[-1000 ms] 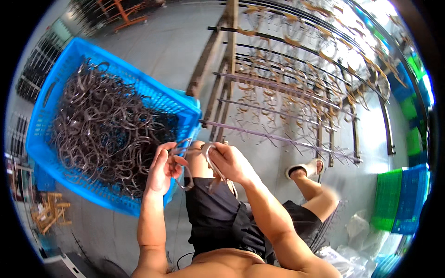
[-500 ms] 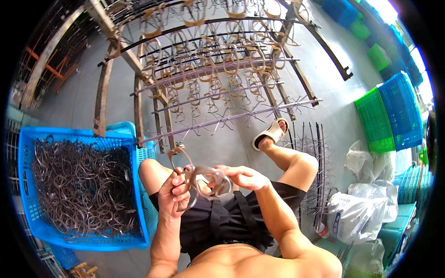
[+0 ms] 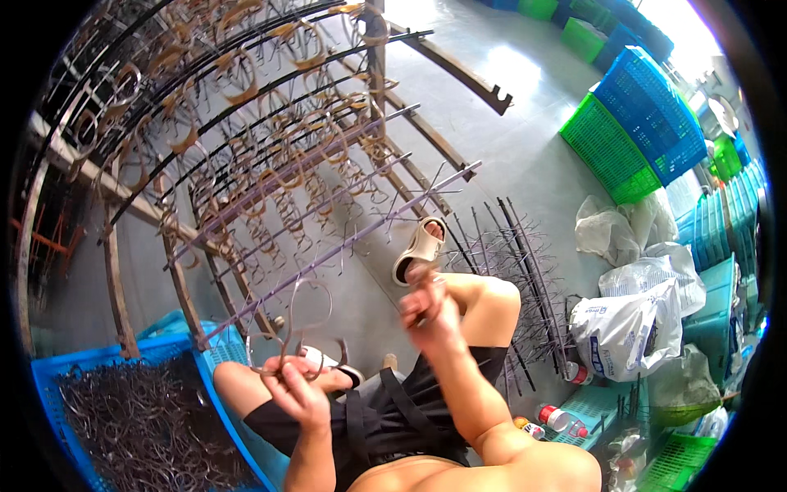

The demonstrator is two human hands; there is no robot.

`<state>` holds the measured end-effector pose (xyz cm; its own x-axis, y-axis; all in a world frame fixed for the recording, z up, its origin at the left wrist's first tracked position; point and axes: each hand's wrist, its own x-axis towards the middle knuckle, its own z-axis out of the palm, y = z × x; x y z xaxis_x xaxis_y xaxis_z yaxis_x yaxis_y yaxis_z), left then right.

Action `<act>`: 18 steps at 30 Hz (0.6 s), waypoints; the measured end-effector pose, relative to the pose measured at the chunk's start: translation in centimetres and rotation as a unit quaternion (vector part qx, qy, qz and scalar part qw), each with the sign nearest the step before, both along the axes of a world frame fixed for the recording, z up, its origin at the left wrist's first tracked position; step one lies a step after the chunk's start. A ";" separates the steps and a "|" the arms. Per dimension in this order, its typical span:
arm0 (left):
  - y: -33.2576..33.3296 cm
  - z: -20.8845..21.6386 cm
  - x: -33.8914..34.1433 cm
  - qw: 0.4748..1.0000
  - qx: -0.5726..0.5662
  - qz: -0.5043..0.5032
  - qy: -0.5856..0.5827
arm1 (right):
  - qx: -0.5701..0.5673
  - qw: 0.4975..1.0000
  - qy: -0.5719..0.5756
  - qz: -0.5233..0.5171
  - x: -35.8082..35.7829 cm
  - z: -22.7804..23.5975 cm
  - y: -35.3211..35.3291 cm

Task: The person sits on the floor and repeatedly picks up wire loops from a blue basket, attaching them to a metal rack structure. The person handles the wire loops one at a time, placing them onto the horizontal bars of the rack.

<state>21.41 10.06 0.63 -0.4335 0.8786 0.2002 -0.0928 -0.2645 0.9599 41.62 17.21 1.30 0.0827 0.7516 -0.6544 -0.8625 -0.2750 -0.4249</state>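
My left hand [image 3: 302,394] is closed, thumb and fingers pinching thin curved grey-brown hoops [image 3: 329,305] that stand up above the fingers. One hoop rises in a wide open arc, and others cross near the fingertips. My right hand [image 3: 429,312] is raised apart from the left, over my bent knee. Its fingers look curled but are smeared by motion, so whether anything is in them is unclear. Just beyond the left hand runs a purple hanging bar [image 3: 328,246] with thin prongs along it.
At left stands a blue basket [image 3: 238,447] heaped with similar hoops. A rack [image 3: 168,279] with rows of brown hoops fills the upper left. Pronged black rods [image 3: 525,287] lean right of my knee. Further right are stacked green and blue crates [image 3: 615,148], a white plastic bag [image 3: 627,332] and bottles [image 3: 561,420].
The view has swung right, shifting the rack and basket leftward. My right hand has come away from the hoops by the left hand and risen. My left hand still holds hoops.
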 end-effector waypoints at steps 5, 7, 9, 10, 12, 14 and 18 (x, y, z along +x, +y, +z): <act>-0.9 -1.4 -3.0 0.974 -0.129 -0.185 -0.008 | 0.198 0.914 -0.295 -0.195 11.4 -1.8 7.9; -1.0 -1.9 -2.4 0.954 -0.187 -0.230 -0.043 | 0.189 0.909 -0.304 -0.212 12.5 -3.5 11.2; -1.2 -2.4 -1.9 0.945 -0.209 -0.239 -0.075 | 0.206 0.903 -0.331 -0.180 12.1 -5.8 13.7; -1.2 -2.6 -1.7 0.943 -0.219 -0.234 -0.086 | 0.223 0.918 -0.275 -0.181 11.2 -5.7 14.1; -0.9 -2.7 -1.0 0.944 -0.215 -0.230 -0.101 | 0.218 0.937 -0.226 -0.156 10.2 -5.1 14.8; -0.6 -2.8 -0.6 0.941 -0.224 -0.232 -0.103 | 0.237 0.942 -0.185 -0.152 10.0 -5.2 15.1; -0.1 -2.6 -0.5 0.939 -0.233 -0.232 -0.099 | 0.244 0.940 -0.194 -0.136 9.9 -4.5 15.3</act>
<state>20.94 9.97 -2.00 0.0303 0.9542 -0.2978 -0.2828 0.2939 0.9130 51.53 32.47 -3.24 0.4768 0.8710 -0.1181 -0.6274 0.2432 -0.7398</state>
